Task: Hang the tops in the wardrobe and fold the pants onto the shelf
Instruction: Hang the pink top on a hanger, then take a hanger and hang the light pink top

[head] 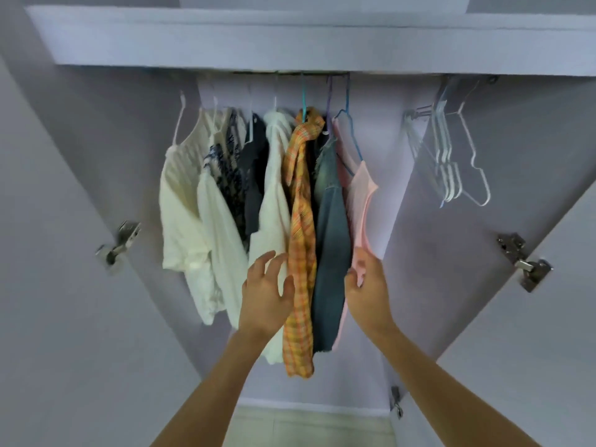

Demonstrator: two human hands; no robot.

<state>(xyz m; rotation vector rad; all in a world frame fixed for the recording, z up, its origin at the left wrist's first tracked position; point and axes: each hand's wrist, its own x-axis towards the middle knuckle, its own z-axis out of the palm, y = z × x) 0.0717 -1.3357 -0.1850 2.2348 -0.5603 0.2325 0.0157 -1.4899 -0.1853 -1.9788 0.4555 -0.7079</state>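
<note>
Several tops hang side by side on a rail [290,73] inside the lilac wardrobe. From left come white tops [183,201], a dark patterned one [232,169], a cream top [274,201], an orange plaid shirt [301,221], a denim garment [332,240] and a pink top [364,195] on a blue hanger [350,130]. My left hand [266,295] is spread open in front of the cream top, beside the plaid shirt. My right hand [366,285] touches the pink top's lower edge with relaxed fingers. No pants are in view.
Several empty clear hangers [451,156] hang at the rail's right end. A shelf [290,37] runs above the rail. Both doors stand open, with metal hinges at left [121,241] and right [522,261]. The wardrobe floor [309,427] shows below the clothes.
</note>
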